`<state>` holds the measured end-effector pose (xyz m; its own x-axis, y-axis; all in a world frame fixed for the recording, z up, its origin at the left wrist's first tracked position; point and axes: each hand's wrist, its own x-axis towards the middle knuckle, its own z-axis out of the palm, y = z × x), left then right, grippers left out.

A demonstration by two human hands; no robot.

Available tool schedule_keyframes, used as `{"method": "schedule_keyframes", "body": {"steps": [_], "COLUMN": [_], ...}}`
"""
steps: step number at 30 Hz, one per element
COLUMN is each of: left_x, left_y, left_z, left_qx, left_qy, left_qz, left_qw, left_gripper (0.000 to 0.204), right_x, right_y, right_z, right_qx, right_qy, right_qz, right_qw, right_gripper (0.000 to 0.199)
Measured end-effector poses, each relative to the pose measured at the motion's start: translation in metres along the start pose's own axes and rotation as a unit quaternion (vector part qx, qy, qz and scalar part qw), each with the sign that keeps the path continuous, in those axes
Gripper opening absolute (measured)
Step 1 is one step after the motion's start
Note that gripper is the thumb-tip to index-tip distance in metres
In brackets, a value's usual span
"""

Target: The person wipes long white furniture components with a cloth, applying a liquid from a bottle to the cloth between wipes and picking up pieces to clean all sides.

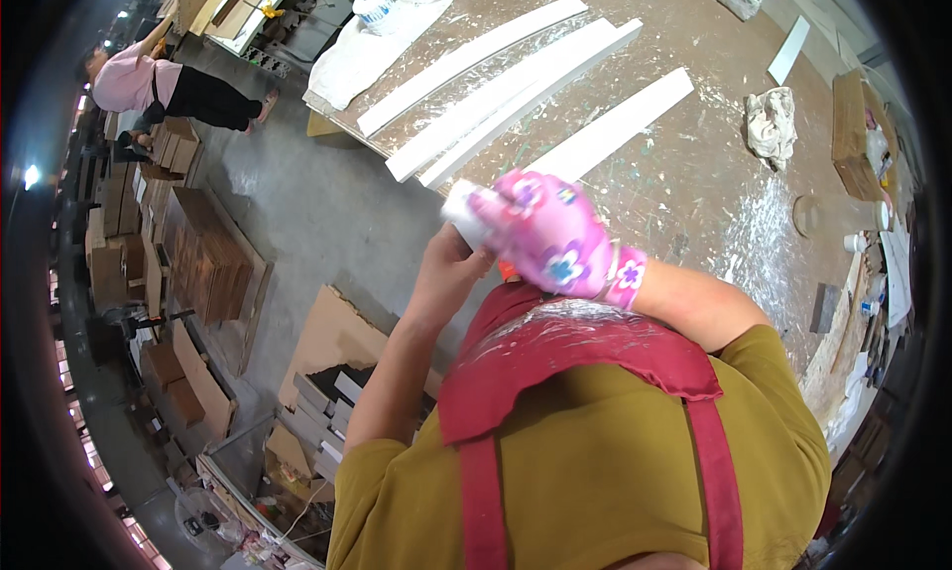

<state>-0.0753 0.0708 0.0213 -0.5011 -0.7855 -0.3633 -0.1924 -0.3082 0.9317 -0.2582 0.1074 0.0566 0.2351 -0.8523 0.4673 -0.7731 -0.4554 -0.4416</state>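
Note:
Close to my body, my bare left hand (457,271) is closed on the lower side of a white piece (462,209). From the right, my right hand (555,231), in a pink flowered glove, curls its fingers over the same piece. Motion blurs the piece and the gloved fingertips. I cannot tell if it is the near end of the white strip (620,126) that runs out from behind the glove across the brown table (684,34). Left of that strip lie several long white strips (506,94), slightly curved and side by side.
A white cloth (382,44) with a tub (373,6) covers the table's far left corner. A crumpled rag (771,126) and a cardboard box (855,133) lie right. Cardboard stacks (203,257) stand on the floor left, below another person (164,89). Offcuts (322,411) fill a bin beside me.

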Motion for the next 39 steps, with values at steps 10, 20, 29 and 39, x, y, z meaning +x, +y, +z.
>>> {"method": "schedule_keyframes", "body": {"steps": [10, 20, 29, 39], "left_x": [0.013, 0.013, 0.011, 0.020], "left_y": [0.000, -0.008, -0.019, -0.024], "left_z": [0.007, 0.018, 0.022, 0.010], "left_qx": [-0.125, -0.161, -0.162, -0.489], "left_qy": [-0.044, 0.026, -0.018, 0.003], "left_qz": [-0.061, -0.106, -0.110, -0.313], "left_qw": [0.989, 0.981, 0.980, 0.814], "left_gripper": [0.045, 0.037, 0.036, 0.035], "right_x": [-0.029, -0.062, -0.091, -0.084], "right_y": [0.057, 0.055, 0.268, 0.262], "right_z": [-0.038, -0.009, -0.065, -0.081], "right_qx": [0.163, -0.145, -0.259, 0.041], "right_qy": [0.095, 0.012, 0.051, 0.253], "right_qz": [0.251, 0.084, 0.380, 0.340], "right_qw": [0.949, 0.986, 0.887, 0.905], "right_gripper": [0.036, 0.036, 0.036, 0.034]}}
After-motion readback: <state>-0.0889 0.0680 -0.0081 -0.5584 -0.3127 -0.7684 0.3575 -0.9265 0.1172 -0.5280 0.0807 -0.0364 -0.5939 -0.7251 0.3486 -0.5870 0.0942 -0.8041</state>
